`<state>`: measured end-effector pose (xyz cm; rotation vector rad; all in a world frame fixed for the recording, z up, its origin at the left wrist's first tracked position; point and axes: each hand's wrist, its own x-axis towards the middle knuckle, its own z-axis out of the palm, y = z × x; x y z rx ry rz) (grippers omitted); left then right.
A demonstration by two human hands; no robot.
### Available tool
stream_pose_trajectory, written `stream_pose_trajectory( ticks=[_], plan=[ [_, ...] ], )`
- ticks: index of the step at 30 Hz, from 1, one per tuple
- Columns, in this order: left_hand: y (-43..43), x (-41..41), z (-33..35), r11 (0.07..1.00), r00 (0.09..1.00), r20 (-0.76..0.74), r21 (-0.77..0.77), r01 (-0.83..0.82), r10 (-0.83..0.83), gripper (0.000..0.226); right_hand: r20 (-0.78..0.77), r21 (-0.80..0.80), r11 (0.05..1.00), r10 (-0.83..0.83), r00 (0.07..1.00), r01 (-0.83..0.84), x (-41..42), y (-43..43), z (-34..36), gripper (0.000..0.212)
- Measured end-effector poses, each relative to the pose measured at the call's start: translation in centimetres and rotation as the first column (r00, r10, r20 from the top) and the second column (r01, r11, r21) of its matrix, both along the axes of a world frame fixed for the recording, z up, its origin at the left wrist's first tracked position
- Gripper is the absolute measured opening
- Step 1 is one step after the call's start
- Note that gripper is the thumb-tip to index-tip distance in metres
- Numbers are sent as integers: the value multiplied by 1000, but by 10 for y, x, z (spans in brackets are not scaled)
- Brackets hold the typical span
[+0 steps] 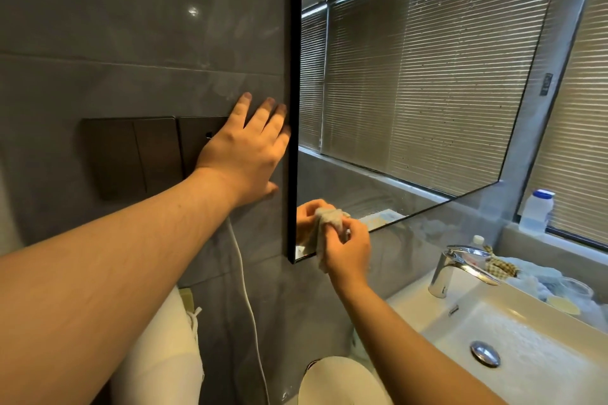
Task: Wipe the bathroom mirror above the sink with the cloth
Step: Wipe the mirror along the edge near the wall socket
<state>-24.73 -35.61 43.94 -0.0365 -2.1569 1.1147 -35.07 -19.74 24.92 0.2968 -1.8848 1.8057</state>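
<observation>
The black-framed mirror [411, 82] hangs over the white sink [526, 348] and reflects window blinds; water spots dot its upper part. My right hand [347, 248] grips a crumpled grey cloth [329, 219] and holds it against the mirror's lower left corner. The reflection of that hand and cloth shows just behind it. My left hand [245, 149] lies flat with spread fingers on the grey wall tile, right beside the mirror's left frame edge.
A chrome faucet [460, 268] stands at the sink's back. Dark wall switch plates [131, 154] sit under my left wrist. A white cable [248, 299] runs down the wall. A white bottle [537, 209] stands on the window ledge; cloths and containers crowd the counter at right.
</observation>
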Motion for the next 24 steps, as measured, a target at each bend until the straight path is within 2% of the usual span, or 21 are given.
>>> stream_pose_trajectory(
  ticks=[4, 12, 16, 19, 24],
  plan=[
    [0, 0, -1, 1000, 1000, -3, 3, 10, -10, 96, -72, 28, 998, 65, 995, -63, 40, -20, -3, 18],
    [1, 2, 0, 1000, 1000, 4, 10, -2, 2, 97, -44, 25, 985, 171, 984, -170, 62, -37, -18, 25],
    [2, 2, 1, 1000, 1000, 9, 18, 3, -3, 96, 11, 4, 998, 68, 998, -68, 35, -21, -17, 22],
    [1, 2, 1, 1000, 1000, 8, 18, 0, 0, 96, 131, -60, 997, -31, 991, 39, 0, -2, -14, 10],
    [1, 1, 0, 1000, 1000, 3, -3, -6, 6, 95, 350, -232, 946, -134, 927, 225, -54, 32, 5, 9]
  ],
)
